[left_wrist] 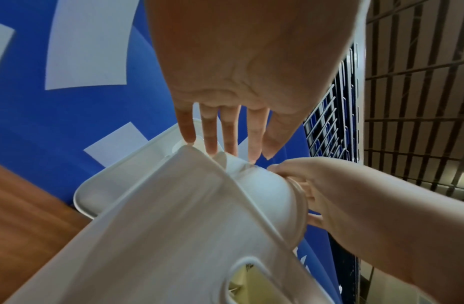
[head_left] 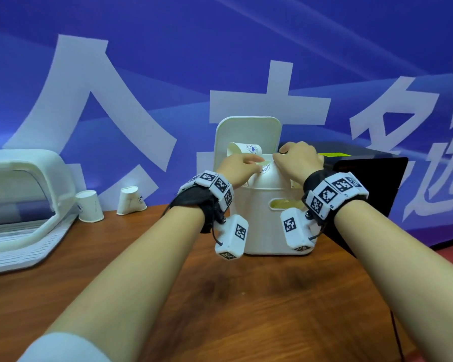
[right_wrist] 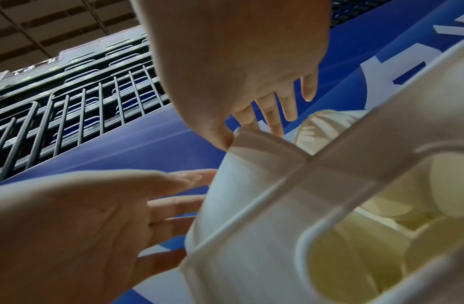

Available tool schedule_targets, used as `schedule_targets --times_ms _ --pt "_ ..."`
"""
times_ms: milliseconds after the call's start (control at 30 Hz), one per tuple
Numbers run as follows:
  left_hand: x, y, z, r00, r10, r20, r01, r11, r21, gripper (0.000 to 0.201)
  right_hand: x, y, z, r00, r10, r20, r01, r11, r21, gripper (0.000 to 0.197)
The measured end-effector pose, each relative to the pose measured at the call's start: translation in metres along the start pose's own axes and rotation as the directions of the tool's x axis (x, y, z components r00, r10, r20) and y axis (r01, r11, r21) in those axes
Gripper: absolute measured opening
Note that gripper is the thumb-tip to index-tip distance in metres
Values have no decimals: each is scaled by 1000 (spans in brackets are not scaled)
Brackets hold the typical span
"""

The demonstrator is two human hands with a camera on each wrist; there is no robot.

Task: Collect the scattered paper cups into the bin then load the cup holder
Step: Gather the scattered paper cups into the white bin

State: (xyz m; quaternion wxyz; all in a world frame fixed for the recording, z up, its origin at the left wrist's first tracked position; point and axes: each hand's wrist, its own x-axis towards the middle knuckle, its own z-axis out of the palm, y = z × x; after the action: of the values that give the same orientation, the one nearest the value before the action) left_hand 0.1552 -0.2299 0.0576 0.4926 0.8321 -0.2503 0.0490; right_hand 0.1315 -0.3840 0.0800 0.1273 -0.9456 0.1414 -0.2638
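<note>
Your left hand [head_left: 233, 167] and right hand [head_left: 297, 159] are both gripping an upturned paper cup [head_left: 268, 176] above the bin [head_left: 259, 226], already holding cups. Two cups [head_left: 89, 206] are still waiting on the desk [head_left: 233, 296]; loading the cup holder is seemingly still ahead.

Both forearms reach forward over the worktop, wrists raised, hands close together, nearly touching. Left hand [head_left: 235, 165]: fingers curled down, tips pinching. Right hand [head_left: 298, 159]: knuckles up, fingers curled downward in a grip. Marker bands on both wrists.
</note>
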Motion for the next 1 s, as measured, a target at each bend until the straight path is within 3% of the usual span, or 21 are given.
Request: schedule_targets --times_ms 167,333,567,633,700,867,1000 --pt "-6 -9 -17 996 -43 -74 37 996 -87 30 -4 -20 3 999 -26 23 27 999 -45 39" --pt "-12 -22 -29 995 -50 -91 42 995 -86 25 -6 -34 22 956 -92 280 107 993 -40 35" --pt "-11 -24 -24 998 -56 -39 55 998 -28 29 -14 -40 37 911 -91 403 211 941 -264 45" --pt "-10 -25 -26 994 -82 -76 78 995 -60 29 -9 -40 34 933 -132 334 213 952 -218 41" --pt "-8 -28 -28 988 -97 -119 85 992 -97 28 -6 -43 28 967 -171 188 202 966 -160 34" --pt "-6 -35 -41 974 -99 -206 69 986 -149 28 -10 -56 13 979 -204 -8 198 959 -201 13" --pt "-11 -43 -54 961 -110 -252 74 986 -150 31 -18 -65 14 951 -276 -137 239 942 -235 29"
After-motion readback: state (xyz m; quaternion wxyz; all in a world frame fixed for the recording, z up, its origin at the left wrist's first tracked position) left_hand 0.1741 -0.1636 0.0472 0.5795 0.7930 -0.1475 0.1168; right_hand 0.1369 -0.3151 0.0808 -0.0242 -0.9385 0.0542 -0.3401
